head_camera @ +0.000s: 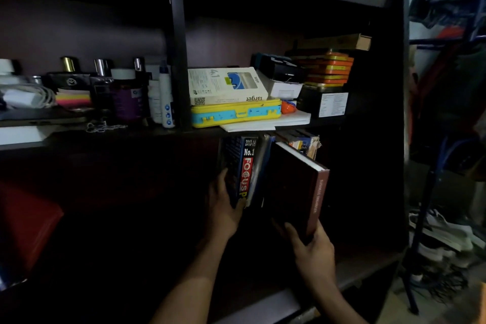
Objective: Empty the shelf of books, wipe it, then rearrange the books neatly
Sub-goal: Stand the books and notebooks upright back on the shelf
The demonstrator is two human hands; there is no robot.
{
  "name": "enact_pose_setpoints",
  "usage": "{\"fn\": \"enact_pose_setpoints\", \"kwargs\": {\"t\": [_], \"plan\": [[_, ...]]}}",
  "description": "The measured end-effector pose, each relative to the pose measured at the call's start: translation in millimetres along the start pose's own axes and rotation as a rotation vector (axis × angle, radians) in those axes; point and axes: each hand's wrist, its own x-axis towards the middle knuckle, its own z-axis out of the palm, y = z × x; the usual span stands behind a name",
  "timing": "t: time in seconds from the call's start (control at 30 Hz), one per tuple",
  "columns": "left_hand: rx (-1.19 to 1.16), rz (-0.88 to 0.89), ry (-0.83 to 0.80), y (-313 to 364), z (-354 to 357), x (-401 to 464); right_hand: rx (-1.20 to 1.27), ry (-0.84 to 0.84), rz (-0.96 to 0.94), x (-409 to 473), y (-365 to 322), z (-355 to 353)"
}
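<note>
**Holding books upright on the lower shelf: entry for the moment**

Item 1. A maroon hardback point(297, 187) is gripped at its lower corner by the right hand point(314, 252), fingers curled round the bottom edge. Its long axis runs near vertical, tilted, with the top leaning left toward the row; the spine faces right and near. It lies directly above and just beyond that hand.

Item 2. A small row of books point(246, 168), led by a blue volume lettered "FOCUS", is steadied by the left hand point(223, 208), thumb across the spine and fingers hidden behind the left side. The row stands upright, just left of the hardback.

Item 3. The lower shelf point(363, 265) is dark; little else on it can be made out.

Judgement: whether the hardback is coming out or going in cannot be told. The right hand is nearer to it, and either way it travels along the near–far line, clear of the row.

Also noted: a yellow pencil case point(235, 112) on the shelf above.
</note>
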Motion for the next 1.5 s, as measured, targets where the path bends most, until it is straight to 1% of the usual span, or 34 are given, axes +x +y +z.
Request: {"fn": "enact_pose_setpoints", "kwargs": {"t": [0.07, 0.2, 0.3, 0.4, 0.53, 0.6, 0.8, 0.93, 1.13, 1.2, 1.27, 1.33, 1.43, 1.5], "plan": [[0.001, -0.009, 0.008, 1.9, 17.9, 14.9, 0.013, -0.021, 0.023, 2.0, 1.1, 0.2], [-0.017, -0.042, 0.012, -19.4, 39.0, 27.3, -0.002, -0.064, 0.011, 9.6, 7.0, 1.7], [-0.030, -0.020, -0.018, -32.3, 40.2, 32.7, -0.008, -0.031, 0.001, 13.1, 14.0, 1.7], [-0.093, -0.036, -0.042, -35.8, 36.1, 32.5, 0.013, -0.013, 0.002, 12.5, 15.6, 1.9], [-0.143, -0.052, 0.014, -33.4, 32.1, 30.9, 0.033, -0.025, -0.014, 12.6, 14.6, 1.9], [-0.135, -0.045, 0.045, -28.6, 31.7, 29.0, 0.028, -0.032, -0.016, 12.8, 13.2, 1.7], [-0.076, -0.100, 0.092, -25.5, 29.7, 30.1, 0.048, -0.068, 0.018, 17.0, 11.3, 3.0], [-0.040, -0.146, 0.066, -23.0, 27.3, 29.9, 0.052, -0.139, 0.009, 16.1, 10.4, 15.6], [0.021, -0.235, 0.181, -22.2, 20.0, 29.9, -0.061, -0.204, -0.025, 30.2, 4.8, 38.4], [0.018, -0.252, 0.205, -23.3, 19.0, 31.0, -0.087, -0.197, -0.073, 36.2, 5.5, 48.5], [0.006, -0.253, 0.221, -21.7, 18.1, 32.1, -0.097, -0.206, -0.106, 41.8, 4.9, 59.4], [0.029, -0.233, 0.217, -19.0, 18.2, 30.5, -0.116, -0.242, -0.093, 50.1, 3.3, 71.6], [0.055, -0.231, 0.197, -17.0, 19.5, 27.0, -0.171, -0.213, -0.116, 61.3, 2.4, 84.2], [0.052, -0.233, 0.198, -16.7, 19.4, 27.5, -0.159, -0.187, -0.136, 64.2, 4.4, 85.8]]}}
